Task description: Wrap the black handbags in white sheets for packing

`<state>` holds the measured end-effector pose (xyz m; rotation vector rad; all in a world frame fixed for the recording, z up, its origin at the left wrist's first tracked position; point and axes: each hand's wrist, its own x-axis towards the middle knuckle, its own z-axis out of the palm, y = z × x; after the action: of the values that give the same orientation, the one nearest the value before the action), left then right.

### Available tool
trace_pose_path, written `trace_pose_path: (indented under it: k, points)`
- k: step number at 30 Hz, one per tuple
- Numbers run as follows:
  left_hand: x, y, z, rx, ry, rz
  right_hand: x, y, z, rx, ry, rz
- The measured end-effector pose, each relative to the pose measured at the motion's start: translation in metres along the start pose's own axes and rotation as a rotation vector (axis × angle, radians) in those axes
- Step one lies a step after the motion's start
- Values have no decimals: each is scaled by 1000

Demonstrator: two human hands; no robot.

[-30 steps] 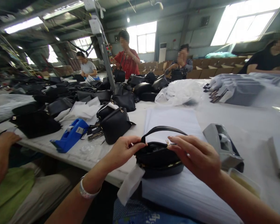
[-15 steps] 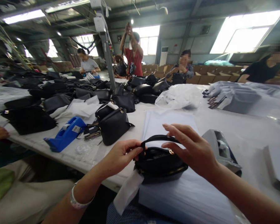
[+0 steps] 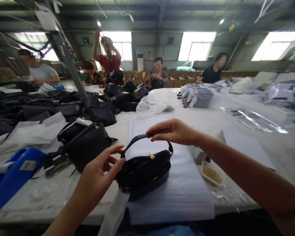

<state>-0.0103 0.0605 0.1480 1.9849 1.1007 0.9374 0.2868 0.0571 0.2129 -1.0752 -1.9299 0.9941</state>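
A small black handbag (image 3: 147, 175) with a gold zipper pull stands on a stack of white sheets (image 3: 184, 193) near the table's front edge. Its handle arches upward. My right hand (image 3: 173, 131) pinches the top of the handle between thumb and fingers. At the handle's left end is my left hand (image 3: 104, 167), its thumb and fingertips closed on the strap there. A strip of white tissue (image 3: 115, 209) hangs from the bag's lower left side.
Left of the bag are another black bag (image 3: 85, 147), a blue tape dispenser (image 3: 17, 173) and white paper (image 3: 39, 131). Black bags pile up behind. On the right sits a small tray (image 3: 211, 173) with something yellowish. Several people work across the table.
The view has swung to the right. My right hand, open above the bag before, has closed on the handle's top. The grey tape dispenser is mostly hidden behind my right arm.
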Motion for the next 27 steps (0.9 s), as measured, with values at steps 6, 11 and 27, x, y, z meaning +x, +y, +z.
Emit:
trace_pose_path:
  k: [6,11,27]
  points:
    - [-6,9,9,132,204,92,-4,-17,22,-224,-4,-225]
    - [-12,13,2,78,-1,28,-6,-18,34,-315,0,-344]
    - [3,25,8,826,-181,240,-23,6,68,-819,131,-604]
